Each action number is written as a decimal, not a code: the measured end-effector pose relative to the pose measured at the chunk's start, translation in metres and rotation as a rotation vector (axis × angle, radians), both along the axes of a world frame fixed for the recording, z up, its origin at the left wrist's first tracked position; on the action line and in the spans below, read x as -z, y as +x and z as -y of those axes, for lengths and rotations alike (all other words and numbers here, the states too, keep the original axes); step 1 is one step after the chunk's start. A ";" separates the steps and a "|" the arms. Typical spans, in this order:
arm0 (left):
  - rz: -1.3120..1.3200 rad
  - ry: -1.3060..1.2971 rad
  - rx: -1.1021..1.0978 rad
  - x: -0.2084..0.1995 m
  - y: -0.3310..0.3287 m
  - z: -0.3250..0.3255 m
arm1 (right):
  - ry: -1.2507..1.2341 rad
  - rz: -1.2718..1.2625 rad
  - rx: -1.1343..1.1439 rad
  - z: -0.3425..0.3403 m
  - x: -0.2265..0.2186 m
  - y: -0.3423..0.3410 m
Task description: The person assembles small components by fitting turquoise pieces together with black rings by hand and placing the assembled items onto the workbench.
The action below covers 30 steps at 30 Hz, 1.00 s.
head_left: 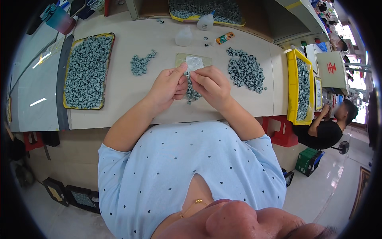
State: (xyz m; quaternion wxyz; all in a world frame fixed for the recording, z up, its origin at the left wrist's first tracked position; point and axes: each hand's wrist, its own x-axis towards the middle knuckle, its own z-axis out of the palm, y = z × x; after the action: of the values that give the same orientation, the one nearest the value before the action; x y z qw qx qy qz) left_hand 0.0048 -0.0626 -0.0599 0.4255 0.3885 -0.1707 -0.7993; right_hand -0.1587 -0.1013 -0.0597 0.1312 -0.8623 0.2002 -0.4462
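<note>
My left hand and my right hand meet over the middle of the table. The left is closed, its thumb pressed on the curled forefinger. A pinch of thumb and forefinger closes the right. What they hold between them is too small to make out. Just below and between them lies a small pile of grey-green, pebble-like pieces, partly hidden by the fingers. A flat greenish pad with a clear sheet on it lies behind my fingertips.
Similar pieces form a small left pile and a larger right pile. More fill a yellow-rimmed tray, a yellow bin and a far tray. Two translucent bottles stand behind. A person sits at the right.
</note>
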 end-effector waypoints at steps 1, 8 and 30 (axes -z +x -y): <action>0.007 0.012 0.008 0.000 0.000 0.000 | -0.009 -0.012 -0.006 0.000 0.000 0.000; -0.014 0.027 0.020 0.002 -0.002 0.002 | -0.048 -0.038 -0.014 0.003 0.003 -0.001; 0.912 -0.723 -0.406 0.011 -0.017 -0.012 | 0.155 0.198 0.064 -0.013 0.010 0.012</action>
State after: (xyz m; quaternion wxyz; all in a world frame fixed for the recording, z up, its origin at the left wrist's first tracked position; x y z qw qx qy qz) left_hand -0.0123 -0.0506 -0.0709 0.5580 0.5470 -0.5184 -0.3474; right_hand -0.1470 -0.0879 -0.0698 0.2023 -0.7944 0.2476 -0.5164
